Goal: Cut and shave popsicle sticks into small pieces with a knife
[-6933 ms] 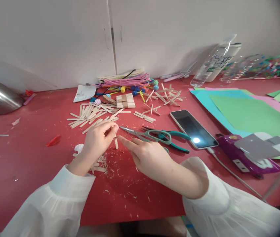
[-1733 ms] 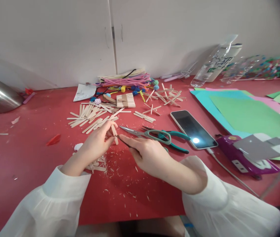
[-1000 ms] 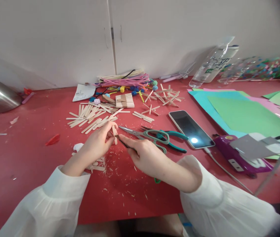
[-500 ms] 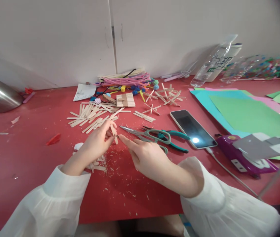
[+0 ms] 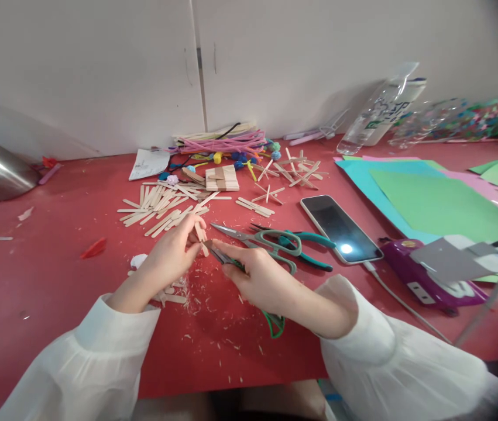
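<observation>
My left hand (image 5: 170, 256) pinches a short wooden craft stick (image 5: 200, 235) above the red table (image 5: 47, 280). My right hand (image 5: 261, 277) is closed on a small pair of green-handled scissors (image 5: 275, 323); the blades meet the stick's lower end near my left fingertips, and a green handle loop shows below my wrist. Wood shavings (image 5: 205, 304) lie scattered on the table under both hands. Both arms are in white sleeves.
A heap of loose craft sticks (image 5: 161, 204), a glued stick panel (image 5: 221, 178), crossed-stick shapes (image 5: 295, 169) and pipe cleaners (image 5: 226, 143) lie behind. Larger scissors (image 5: 260, 238), teal pliers (image 5: 308, 245), a phone (image 5: 340, 228), a purple glue gun (image 5: 433, 275), coloured paper (image 5: 442, 204) and a bottle (image 5: 380, 111) are to the right.
My right hand has turned the small scissors so the green handle shows below the wrist, with the blades back against the stick. My left hand keeps the stick in about the same place.
</observation>
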